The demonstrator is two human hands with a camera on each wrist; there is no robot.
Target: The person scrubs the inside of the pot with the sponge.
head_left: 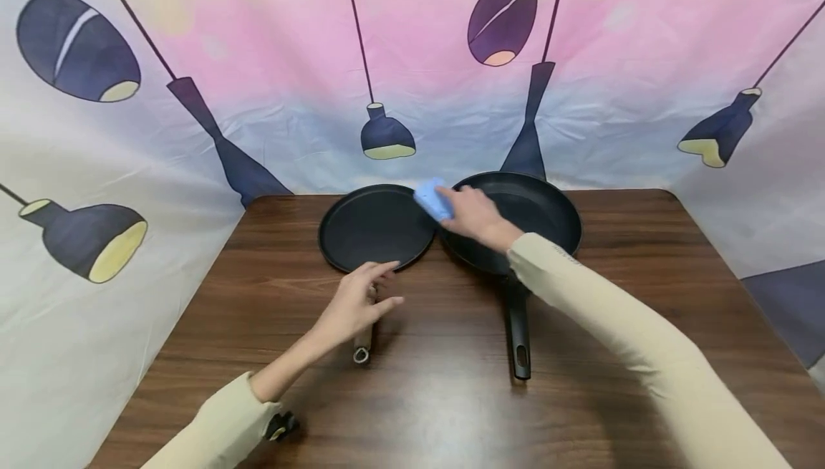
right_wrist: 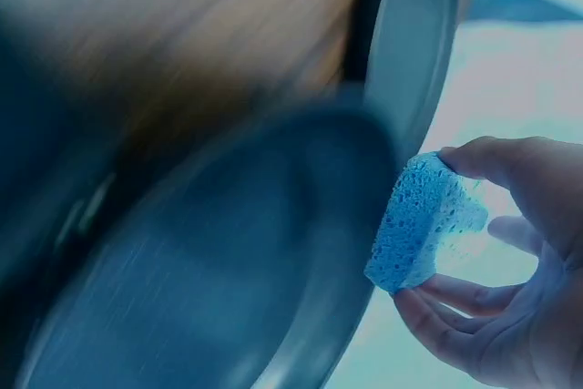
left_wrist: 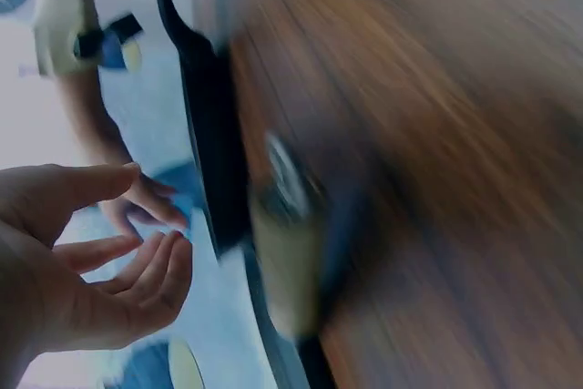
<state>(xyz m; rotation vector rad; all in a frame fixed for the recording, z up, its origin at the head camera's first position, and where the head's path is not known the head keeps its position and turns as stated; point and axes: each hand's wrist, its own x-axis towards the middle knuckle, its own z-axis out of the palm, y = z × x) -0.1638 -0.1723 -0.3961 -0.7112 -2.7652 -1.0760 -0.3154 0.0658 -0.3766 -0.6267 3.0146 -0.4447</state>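
Note:
My right hand [head_left: 478, 217] pinches a blue sponge [head_left: 433, 199] between thumb and fingers. It holds the sponge above the left rim of the deep black frying pan [head_left: 541, 215]; in the right wrist view the porous sponge [right_wrist: 414, 225] overlaps the pan's edge. To the left lies a flat, low-rimmed black crepe pan [head_left: 374, 229]. Over that pan's light-coloured handle [head_left: 363, 344] hovers my left hand [head_left: 354, 304], its fingers loosely bent with nothing in them. The left wrist view shows this hand apart from the blurred handle [left_wrist: 290, 271].
Both pans lie side by side at the back of a brown wooden table [head_left: 425, 397], handles toward me. The frying pan's black handle [head_left: 518, 333] extends under my right forearm's left side. A cloth backdrop [head_left: 309, 139] with printed lamps hangs behind the table.

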